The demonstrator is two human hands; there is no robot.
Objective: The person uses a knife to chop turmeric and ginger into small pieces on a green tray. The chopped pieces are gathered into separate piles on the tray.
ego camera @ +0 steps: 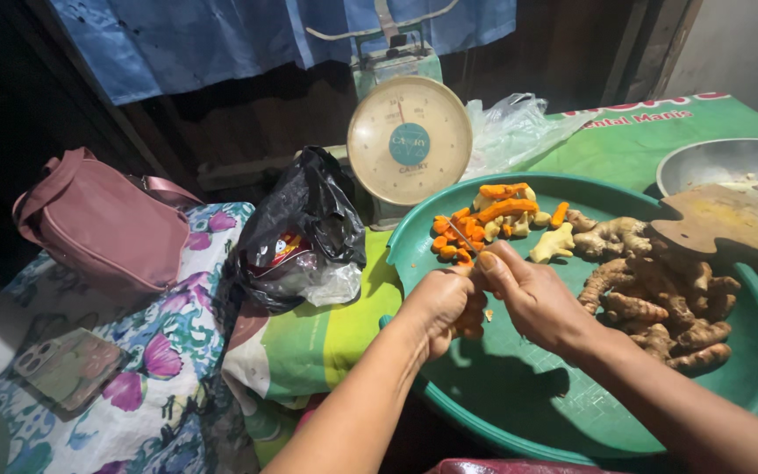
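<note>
1. Overhead, from the head camera, the left hand (436, 307) is curled around a small orange root piece (469, 318), and the right hand (532, 297) pinches a thin blade (461, 235) against it.
2. Both hands meet above the green basin (519, 395), between peeled orange pieces (484, 224) and unpeeled ginger roots (660, 298).
3. Behind stand a dial scale (409, 140) and a black bag (300, 233).

Both forearms angle in from below; left hand (439, 303) curled in loose fist, right hand (532, 294) w/ thumb out, knuckles touching.
</note>
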